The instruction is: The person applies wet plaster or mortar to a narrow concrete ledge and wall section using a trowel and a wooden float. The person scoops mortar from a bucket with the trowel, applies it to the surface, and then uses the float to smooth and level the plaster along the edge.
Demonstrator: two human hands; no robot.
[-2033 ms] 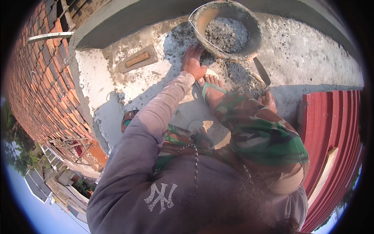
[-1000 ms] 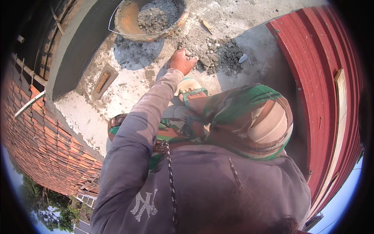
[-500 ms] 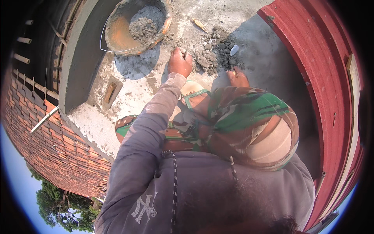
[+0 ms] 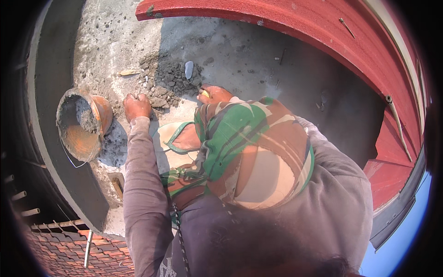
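My left hand (image 4: 137, 106) is closed, knuckles up, at the near left edge of a heap of grey crumbly mortar (image 4: 171, 79). Whatever it may hold is hidden. At the heap's near right side my right hand (image 4: 216, 94) is closed round something with a yellow end (image 4: 204, 93); the rest of that thing is covered by the fingers. A pale, smooth oblong piece (image 4: 188, 69) lies on top of the mortar. My sandalled foot (image 4: 185, 137) and camouflage-clad knee (image 4: 254, 134) are between my arms.
An orange bucket (image 4: 102, 113) caked with mortar stands tilted on the left, by a low grey wall (image 4: 39, 92). Near it lies a wooden-handled float (image 4: 117, 183). A tan sliver (image 4: 128, 73) lies beyond my left hand. Red metal sheeting (image 4: 277, 18) curves along the far and right sides.
The view has swung to the right, so the bucket, mortar and hands appear further left. Both hands stay closed beside the mortar heap.
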